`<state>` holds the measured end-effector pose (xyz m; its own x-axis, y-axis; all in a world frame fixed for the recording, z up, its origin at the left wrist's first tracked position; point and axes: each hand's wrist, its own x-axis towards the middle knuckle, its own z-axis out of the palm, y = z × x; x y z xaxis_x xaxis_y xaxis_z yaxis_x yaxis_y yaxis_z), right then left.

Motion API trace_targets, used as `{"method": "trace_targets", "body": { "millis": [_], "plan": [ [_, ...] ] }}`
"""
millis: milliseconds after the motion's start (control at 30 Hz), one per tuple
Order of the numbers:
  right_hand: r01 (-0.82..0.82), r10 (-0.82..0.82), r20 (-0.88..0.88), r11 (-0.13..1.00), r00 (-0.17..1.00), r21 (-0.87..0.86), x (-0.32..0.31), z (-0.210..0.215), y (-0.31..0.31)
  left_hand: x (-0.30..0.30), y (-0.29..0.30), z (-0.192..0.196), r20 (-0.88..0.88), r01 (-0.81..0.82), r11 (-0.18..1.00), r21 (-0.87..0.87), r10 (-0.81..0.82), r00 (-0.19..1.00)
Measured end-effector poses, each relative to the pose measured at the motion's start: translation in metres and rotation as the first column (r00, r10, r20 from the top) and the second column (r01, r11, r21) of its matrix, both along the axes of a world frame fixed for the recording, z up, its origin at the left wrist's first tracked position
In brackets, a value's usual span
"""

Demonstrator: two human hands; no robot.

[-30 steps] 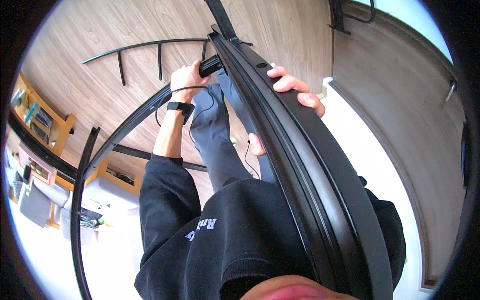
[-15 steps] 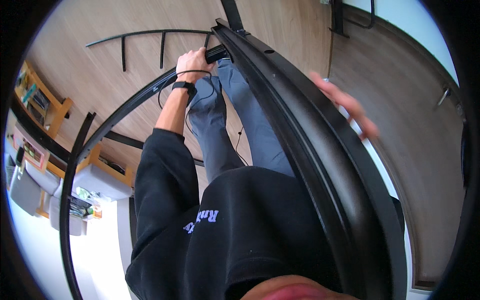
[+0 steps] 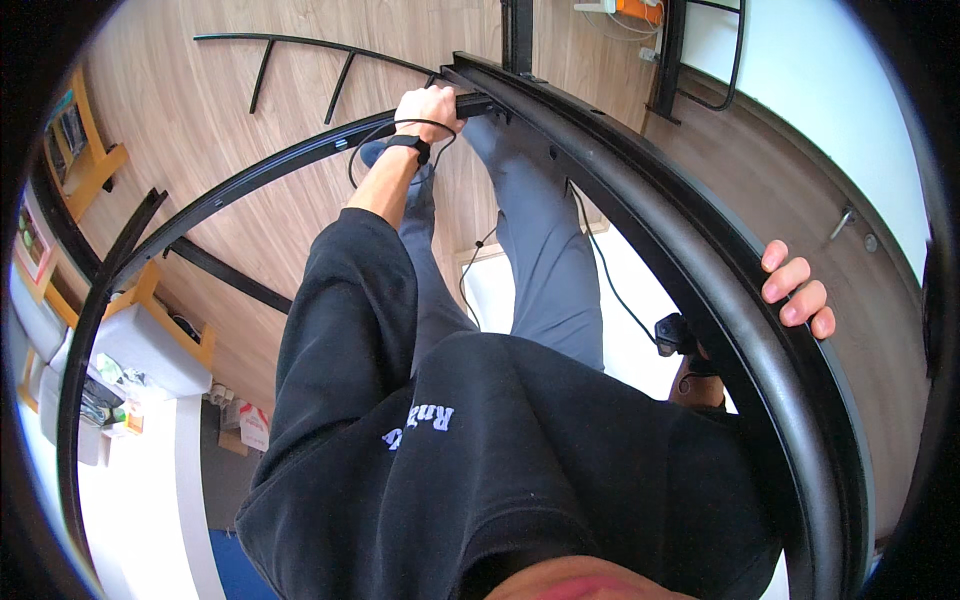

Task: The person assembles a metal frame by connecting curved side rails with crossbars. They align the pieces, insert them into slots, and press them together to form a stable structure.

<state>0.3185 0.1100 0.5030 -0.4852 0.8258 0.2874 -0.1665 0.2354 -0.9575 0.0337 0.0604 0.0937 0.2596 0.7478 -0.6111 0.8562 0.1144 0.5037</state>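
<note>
A long, wide black metal rail [image 3: 690, 250] runs from the top middle down to the lower right, in front of my body. My right hand [image 3: 798, 290] reaches under it, with the fingertips curled over its outer edge; palm and thumb are hidden behind the rail. My left hand [image 3: 428, 110] is closed around the end of a thinner black metal bar [image 3: 290, 155], close to where it meets the rail. From there the bar stretches left to another upright black bar [image 3: 90, 350]. A black cable [image 3: 352, 165] loops around my left wrist.
A black ladder-like piece [image 3: 345, 75] lies on the wooden floor [image 3: 200, 110] at the far left. A black bar [image 3: 516, 40] extends beyond the rail's far end. Grey seats with wooden frames [image 3: 150, 350] stand at left. Near the right wall stands a black metal frame [image 3: 665, 80].
My right hand was apart from the rail and blurred; now its fingers are curled over the edge. The rail has shifted right in view, and my left hand and bar moved slightly right.
</note>
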Motion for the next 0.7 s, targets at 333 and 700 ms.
{"method": "trace_targets", "body": {
  "millis": [333,700],
  "plan": [
    [0.03,-0.03,0.003,0.999,1.0,-0.011,0.006,0.0,-0.004,-0.001,-0.004,-0.007,0.06,-0.036,0.997,0.071,0.032,0.998],
    [0.06,-0.06,-0.003,0.998,0.998,-0.023,-0.005,0.003,-0.004,-0.001,0.002,0.01,0.02,-0.027,0.999,0.036,0.027,0.999]
  ]
}}
